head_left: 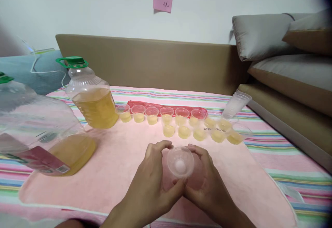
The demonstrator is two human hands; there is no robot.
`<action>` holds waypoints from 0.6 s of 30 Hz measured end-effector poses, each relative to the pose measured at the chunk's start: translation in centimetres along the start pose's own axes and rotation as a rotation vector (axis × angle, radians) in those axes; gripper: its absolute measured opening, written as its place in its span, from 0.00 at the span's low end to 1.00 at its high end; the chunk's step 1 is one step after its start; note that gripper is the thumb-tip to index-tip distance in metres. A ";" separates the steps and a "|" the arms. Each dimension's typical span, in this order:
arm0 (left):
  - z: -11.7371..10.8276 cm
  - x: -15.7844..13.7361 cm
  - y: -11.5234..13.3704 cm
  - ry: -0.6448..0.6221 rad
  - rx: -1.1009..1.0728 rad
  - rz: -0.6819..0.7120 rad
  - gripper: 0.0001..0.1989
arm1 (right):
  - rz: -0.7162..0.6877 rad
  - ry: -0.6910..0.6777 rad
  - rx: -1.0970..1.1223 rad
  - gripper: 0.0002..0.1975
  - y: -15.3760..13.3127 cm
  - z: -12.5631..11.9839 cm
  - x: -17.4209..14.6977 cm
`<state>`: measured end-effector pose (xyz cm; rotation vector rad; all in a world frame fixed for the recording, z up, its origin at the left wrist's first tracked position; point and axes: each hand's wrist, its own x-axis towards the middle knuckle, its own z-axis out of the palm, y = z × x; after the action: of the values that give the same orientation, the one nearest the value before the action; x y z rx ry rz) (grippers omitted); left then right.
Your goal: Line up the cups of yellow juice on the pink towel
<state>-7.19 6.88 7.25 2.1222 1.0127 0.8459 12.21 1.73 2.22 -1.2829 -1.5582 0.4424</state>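
- The left hand [155, 174] and right hand [207, 176], half-curled, held a clear cup [181, 162] between them; it appeared unfilled.
- Done: rows of cups [184, 132] beyond both hands contained yellow liquid.
- Judged outstanding: that cup, and a tilted stack [236, 105] beyond the right hand.

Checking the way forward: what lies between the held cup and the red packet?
In the head view, a stretch of pink mat, then two rows of part-filled cups.
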 end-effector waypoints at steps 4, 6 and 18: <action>-0.1 0.0 -0.1 -0.003 0.001 -0.015 0.37 | 0.046 -0.011 0.032 0.32 -0.2 0.1 -0.1; -0.1 0.0 -0.1 -0.007 -0.001 -0.011 0.36 | 0.044 -0.008 0.033 0.31 -0.4 0.1 0.0; -0.4 -0.3 -0.1 0.033 -0.008 0.004 0.32 | -0.062 0.053 -0.099 0.28 -0.4 0.1 0.5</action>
<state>-7.68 6.79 7.38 2.1102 1.0208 0.8885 11.96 2.04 2.72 -1.3069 -1.5875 0.2928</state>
